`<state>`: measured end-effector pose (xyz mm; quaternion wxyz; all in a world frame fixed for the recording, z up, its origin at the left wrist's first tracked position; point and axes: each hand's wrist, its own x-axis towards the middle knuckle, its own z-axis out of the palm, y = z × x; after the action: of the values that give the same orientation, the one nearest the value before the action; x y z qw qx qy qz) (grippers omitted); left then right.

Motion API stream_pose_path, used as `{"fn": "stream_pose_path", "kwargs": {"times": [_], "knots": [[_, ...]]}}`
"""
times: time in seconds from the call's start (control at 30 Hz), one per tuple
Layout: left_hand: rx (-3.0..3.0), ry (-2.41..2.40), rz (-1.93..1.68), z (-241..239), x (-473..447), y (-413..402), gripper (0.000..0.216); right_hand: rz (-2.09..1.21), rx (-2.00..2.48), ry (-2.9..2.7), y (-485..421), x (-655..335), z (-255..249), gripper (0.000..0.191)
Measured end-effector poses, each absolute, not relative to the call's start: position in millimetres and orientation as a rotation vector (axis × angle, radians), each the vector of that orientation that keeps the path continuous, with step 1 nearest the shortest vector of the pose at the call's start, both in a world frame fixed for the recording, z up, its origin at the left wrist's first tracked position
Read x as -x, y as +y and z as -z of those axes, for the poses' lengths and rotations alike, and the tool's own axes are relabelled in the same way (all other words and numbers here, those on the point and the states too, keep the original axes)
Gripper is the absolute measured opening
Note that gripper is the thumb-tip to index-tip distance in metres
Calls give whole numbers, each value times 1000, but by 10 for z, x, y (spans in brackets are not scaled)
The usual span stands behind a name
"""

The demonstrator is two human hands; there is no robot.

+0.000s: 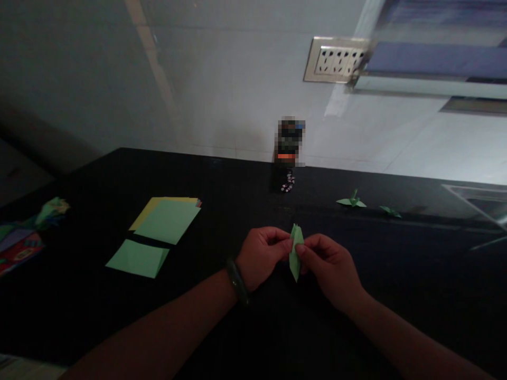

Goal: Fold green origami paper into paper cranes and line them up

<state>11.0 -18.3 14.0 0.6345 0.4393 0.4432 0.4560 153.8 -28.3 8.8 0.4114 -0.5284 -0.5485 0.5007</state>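
A small folded green paper piece (295,253), narrow and pointed at both ends, is held upright just above the black table (222,179). My left hand (261,257) pinches its left edge with fingers curled; a dark band sits on that wrist. My right hand (330,269) pinches the right edge, fingers pressed together. Both hands meet at the paper in the middle of the view.
A stack of green and yellow paper squares (166,219) and a folded green sheet (137,258) lie to the left. Two finished green paper cranes (351,201) (390,211) sit far right. A small dark container (288,158) stands at the back edge. Colourful wrapping (27,232) lies far left.
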Motion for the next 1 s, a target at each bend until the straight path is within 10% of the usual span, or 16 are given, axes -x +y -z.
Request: {"fn": "stream_pose_path", "kwargs": {"times": [1.0], "knots": [[-1141,1204,-1152,-131,-131,-214,10,-1180,1263,-1498,-277,-1517,-67,21]]}}
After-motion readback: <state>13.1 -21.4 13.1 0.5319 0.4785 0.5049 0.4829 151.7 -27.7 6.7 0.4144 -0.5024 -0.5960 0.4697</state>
